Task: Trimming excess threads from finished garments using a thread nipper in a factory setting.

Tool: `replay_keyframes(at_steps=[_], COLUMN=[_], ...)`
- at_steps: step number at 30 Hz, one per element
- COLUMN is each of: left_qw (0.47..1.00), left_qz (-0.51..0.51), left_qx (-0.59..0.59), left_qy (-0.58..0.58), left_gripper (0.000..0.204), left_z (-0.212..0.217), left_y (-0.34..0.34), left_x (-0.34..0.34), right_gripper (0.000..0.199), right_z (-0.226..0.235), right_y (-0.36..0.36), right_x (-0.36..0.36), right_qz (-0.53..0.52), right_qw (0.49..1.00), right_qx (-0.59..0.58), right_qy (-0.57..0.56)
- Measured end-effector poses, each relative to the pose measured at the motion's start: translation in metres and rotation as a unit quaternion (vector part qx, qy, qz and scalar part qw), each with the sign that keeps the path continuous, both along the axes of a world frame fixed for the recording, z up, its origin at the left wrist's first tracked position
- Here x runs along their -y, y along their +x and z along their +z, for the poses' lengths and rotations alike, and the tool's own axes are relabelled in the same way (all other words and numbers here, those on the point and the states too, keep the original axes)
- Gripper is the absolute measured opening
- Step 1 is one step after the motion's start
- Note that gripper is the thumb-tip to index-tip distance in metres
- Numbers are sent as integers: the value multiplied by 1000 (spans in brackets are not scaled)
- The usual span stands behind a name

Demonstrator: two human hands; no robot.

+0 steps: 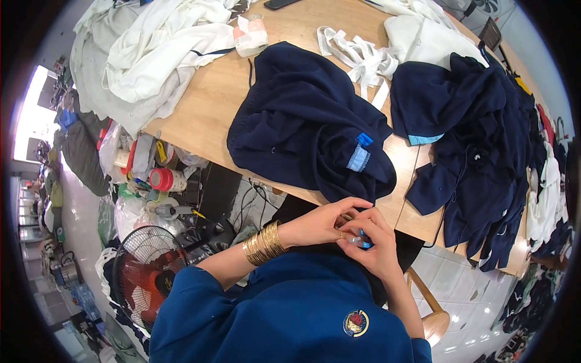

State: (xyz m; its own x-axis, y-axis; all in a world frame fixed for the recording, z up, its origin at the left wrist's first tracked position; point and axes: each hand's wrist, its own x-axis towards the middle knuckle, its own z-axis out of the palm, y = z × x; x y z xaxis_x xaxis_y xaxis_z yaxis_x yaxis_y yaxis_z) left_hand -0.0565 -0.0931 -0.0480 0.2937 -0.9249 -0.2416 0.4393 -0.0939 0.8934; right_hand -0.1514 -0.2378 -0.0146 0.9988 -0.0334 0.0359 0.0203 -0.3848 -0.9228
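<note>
- Looking at a small blue-and-clear object (365, 244), below and right of the frame's centre!
- Pinched tight, flashing bright blue.
- Partly covered, exact shape unclear.

Caged fan (136, 275), red-and-white container (168, 179), wooden seat (436, 323), heaped white fabric (148, 57)

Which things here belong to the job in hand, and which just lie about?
Likely the job:
small blue item in the right hand, left hand beside it
navy garment nearest the hands

Apparently lying about:
white straps
white cloth
red container
</note>
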Motion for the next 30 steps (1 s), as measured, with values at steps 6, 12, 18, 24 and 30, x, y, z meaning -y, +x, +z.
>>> replay_keyframes(at_steps=[6,12,18,24,30], left_qw=[993,648,640,709,621], left_qz=[-53,263,270,486,567], left_qx=[98,666,678,491,459], left_qy=[38,257,241,140,287], left_gripper=[51,24,16,12,31], left_z=[17,-12,-47,-38,-69], left_y=[35,91,103,117,147], left_x=[-40,-91,-99,-111,-161], right_gripper=[11,8,8,8,14], right_z=[-7,-6,5,-1,-6], right_y=[-3,1,12,8,-6], right_x=[11,25,15,24,36], right_qz=[50,-112,-70,-71,-134], right_qw=[991,983,993,994,978], right_qx=[-93,-118,-89,-86,-126], right_qy=[79,82,35,12,97])
